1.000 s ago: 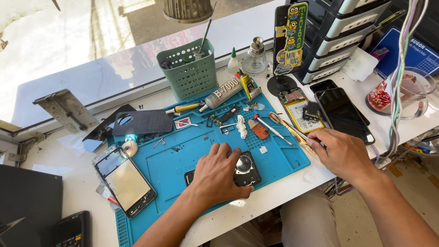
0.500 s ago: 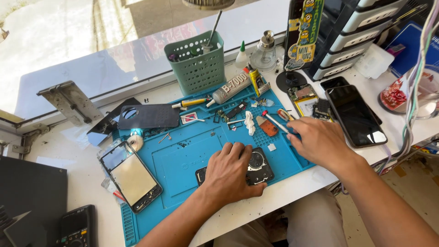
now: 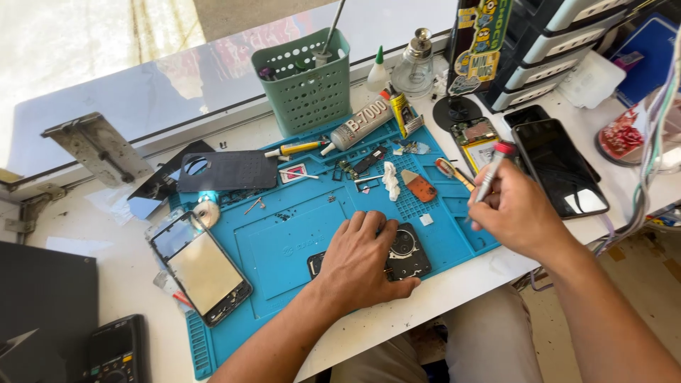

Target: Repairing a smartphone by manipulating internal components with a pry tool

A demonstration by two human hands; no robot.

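Black and flat, the opened phone (image 3: 397,254) lies near the front edge of the blue mat (image 3: 284,248), with a round coil showing on its bare back. The left hand (image 3: 362,259) lies palm down over its left part, fingers pressed together and slightly curled, thumb out toward the phone's lower edge, forearm coming up from the near side. The right hand (image 3: 514,213) is raised just right of the phone, its fingers closed in a pinch around a slim grey screwdriver (image 3: 491,167) with a red cap, held tilted, cap uppermost. Further out, the ribbed rubbery mat carries small loose parts, a grey glue tube (image 3: 362,122) and a phone frame (image 3: 202,266) with a dull metal plate.
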